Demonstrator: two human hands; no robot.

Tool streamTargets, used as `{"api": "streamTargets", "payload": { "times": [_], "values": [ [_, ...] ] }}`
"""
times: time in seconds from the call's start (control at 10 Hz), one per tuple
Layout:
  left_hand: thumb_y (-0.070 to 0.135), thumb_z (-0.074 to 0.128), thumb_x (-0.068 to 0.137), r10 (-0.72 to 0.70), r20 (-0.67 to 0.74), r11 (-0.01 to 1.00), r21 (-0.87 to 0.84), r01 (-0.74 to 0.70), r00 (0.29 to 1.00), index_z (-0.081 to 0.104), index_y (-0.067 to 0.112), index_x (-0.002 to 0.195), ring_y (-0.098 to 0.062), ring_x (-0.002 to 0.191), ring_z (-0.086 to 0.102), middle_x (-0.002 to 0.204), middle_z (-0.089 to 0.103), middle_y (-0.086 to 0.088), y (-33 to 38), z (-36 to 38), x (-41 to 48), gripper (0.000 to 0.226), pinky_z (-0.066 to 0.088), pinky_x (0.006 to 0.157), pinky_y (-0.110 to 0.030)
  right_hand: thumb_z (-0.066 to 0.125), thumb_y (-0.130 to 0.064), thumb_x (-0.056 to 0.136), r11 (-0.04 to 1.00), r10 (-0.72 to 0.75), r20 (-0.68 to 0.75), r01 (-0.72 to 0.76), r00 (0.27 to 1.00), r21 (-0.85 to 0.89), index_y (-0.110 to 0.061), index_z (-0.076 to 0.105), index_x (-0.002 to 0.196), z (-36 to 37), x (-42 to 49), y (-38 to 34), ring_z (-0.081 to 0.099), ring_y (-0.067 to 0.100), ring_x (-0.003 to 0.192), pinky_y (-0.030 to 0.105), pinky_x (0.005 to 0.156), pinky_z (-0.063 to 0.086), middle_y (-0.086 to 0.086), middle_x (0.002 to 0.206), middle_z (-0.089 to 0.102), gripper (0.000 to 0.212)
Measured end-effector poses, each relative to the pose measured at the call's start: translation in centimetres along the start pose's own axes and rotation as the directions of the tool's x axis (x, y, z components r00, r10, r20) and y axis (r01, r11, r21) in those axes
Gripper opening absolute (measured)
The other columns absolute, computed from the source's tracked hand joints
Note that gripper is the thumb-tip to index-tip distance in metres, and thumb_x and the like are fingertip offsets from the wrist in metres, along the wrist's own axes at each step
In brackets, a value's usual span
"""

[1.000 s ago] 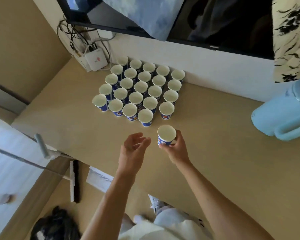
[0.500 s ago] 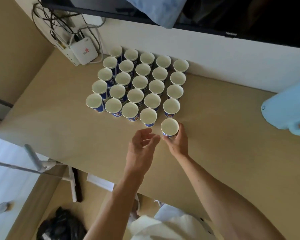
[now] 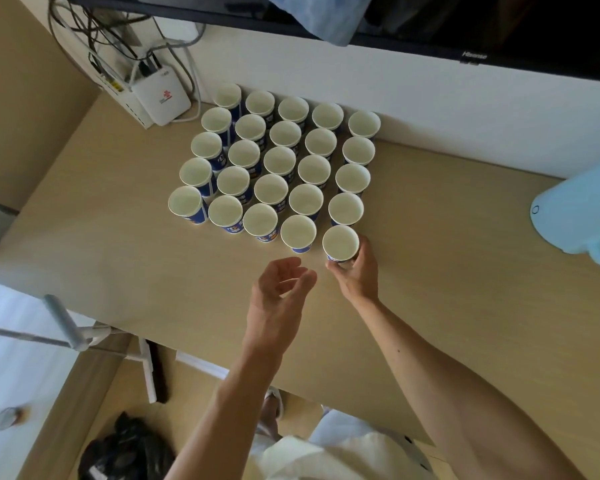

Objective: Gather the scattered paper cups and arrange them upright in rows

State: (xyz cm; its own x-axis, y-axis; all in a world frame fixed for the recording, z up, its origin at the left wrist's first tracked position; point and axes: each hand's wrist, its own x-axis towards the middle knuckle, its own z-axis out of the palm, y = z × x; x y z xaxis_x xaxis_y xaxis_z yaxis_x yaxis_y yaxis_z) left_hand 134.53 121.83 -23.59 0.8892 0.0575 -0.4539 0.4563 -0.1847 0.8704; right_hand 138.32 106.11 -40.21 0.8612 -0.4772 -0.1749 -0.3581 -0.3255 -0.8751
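Head view: we hold one paper cup point(image 3: 340, 243) in our right hand point(image 3: 355, 277), left hand point(image 3: 278, 297) loosely spread; cup rows point(image 3: 279, 161) above, router point(image 3: 161, 95) upper left, jug point(image 3: 575, 216) at right.

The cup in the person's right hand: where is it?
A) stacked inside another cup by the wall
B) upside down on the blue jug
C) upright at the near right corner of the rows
C: the right hand curls its fingers round the cup, which stands upright, mouth up, at the near right corner of the rows.
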Motion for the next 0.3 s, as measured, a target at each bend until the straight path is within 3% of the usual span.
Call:
{"api": "streamTargets", "payload": {
  "times": [0.3],
  "values": [
    [0.026, 0.074, 0.091, -0.002, -0.001, 1.000, -0.007, 0.002, 1.000, 0.068, 0.026, 0.110, 0.003, 0.084, 0.067, 0.090, 0.073, 0.017, -0.5, -0.3, -1.4, 0.020, 0.055, 0.080, -0.030, 0.088, -0.010, 0.071, 1.000, 0.009, 0.006, -0.009, 1.000, -0.003, -0.007, 0.051, 0.135, -1.0, -1.9, 1.1, 0.058, 0.025, 0.114, 0.045, 0.101, 0.049, 0.006, 0.128, 0.059, 0.074]
  ]
}}
